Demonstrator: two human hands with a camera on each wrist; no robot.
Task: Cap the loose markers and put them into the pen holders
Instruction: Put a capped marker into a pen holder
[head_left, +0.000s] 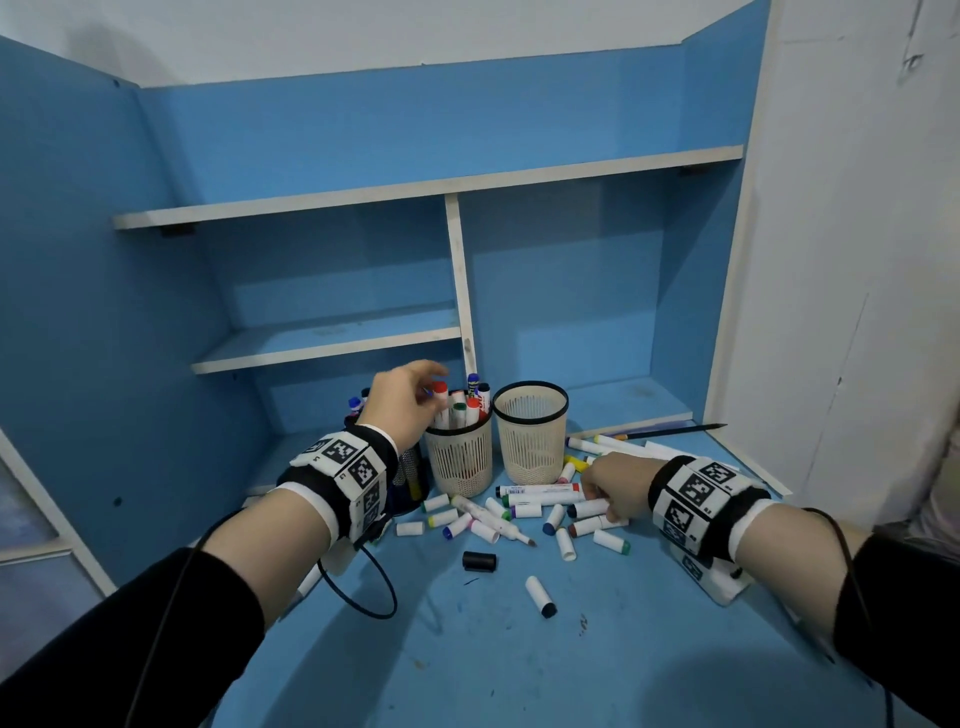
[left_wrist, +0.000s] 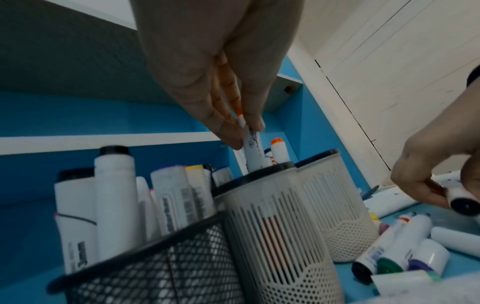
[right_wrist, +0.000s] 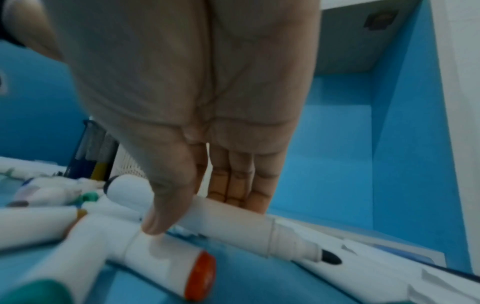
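At mid-frame the left hand (head_left: 410, 402) pinches a capped orange marker (left_wrist: 252, 148), its lower end already inside the middle beige holder (head_left: 460, 457), which stands crowded with capped markers. Just right of it, the second beige holder (head_left: 531, 434) looks empty, though its depth is poorly seen. At left, a black mesh holder (left_wrist: 161, 267) carries more markers. At lower right, the right hand (head_left: 613, 486) grips an uncapped black-tipped marker (right_wrist: 259, 230) among loose caps (head_left: 540, 595) on the blue desk (head_left: 467, 665).

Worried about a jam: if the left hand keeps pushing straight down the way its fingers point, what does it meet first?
Probably the markers already standing in the middle beige holder; the left hand pinches a marker just above them.
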